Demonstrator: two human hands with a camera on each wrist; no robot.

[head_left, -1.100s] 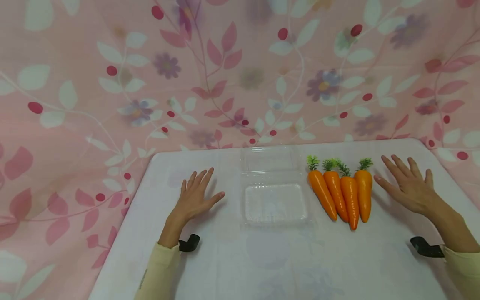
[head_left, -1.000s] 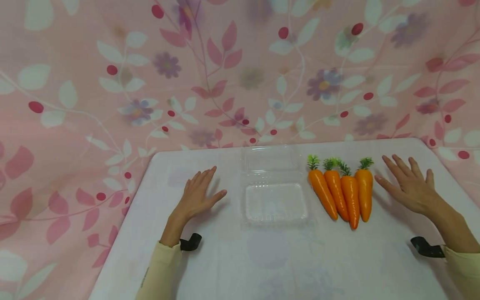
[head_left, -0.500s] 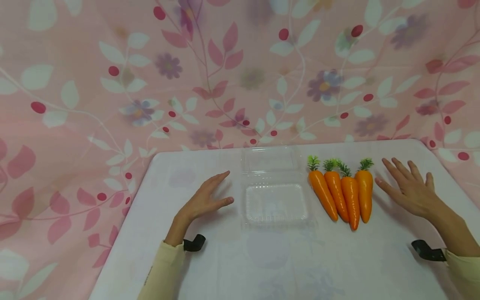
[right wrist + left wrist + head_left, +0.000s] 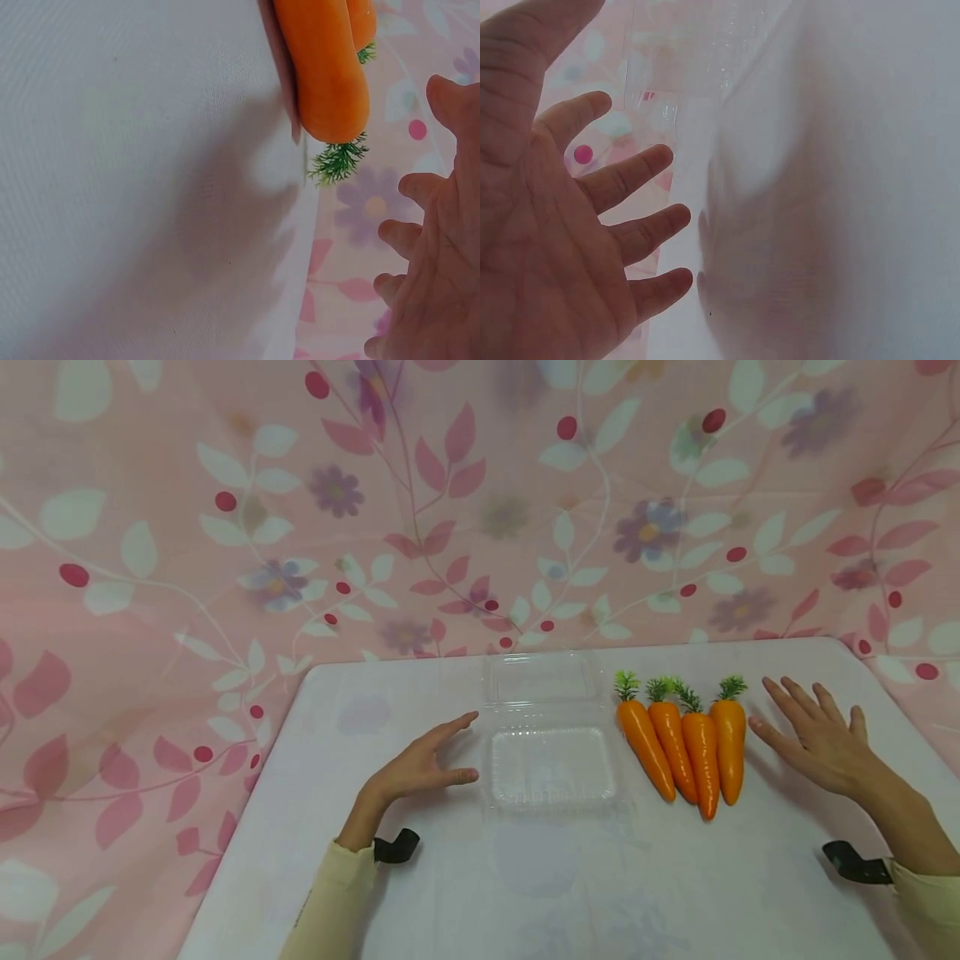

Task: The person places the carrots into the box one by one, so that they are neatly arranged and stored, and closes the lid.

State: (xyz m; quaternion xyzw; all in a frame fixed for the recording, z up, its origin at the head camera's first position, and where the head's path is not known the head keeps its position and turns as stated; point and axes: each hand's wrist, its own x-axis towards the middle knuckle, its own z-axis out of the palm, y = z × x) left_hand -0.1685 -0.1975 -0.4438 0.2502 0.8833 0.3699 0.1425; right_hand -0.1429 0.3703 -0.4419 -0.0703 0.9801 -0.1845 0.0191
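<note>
Clear plastic container (image 4: 551, 727) just right of the left hand (image 4: 418, 768)

I am seeing it lying unfolded, long axis running to the tabletop's (image 4: 435, 893) far edge, the left hand being nearer. Both hands are holding nothing, unclenched. Four carrots (image 4: 699, 760) are lying between the container and the right hand (image 4: 822, 745). Marks (image 4: 303, 908) on the left sleeve (image 4: 335, 893) are perhaps forming writing, too small to read.

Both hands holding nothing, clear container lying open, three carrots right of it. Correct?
Not three: the head view shows four carrots, right of the clear container. It does lie open, and the left hand and right hand hold nothing.
</note>
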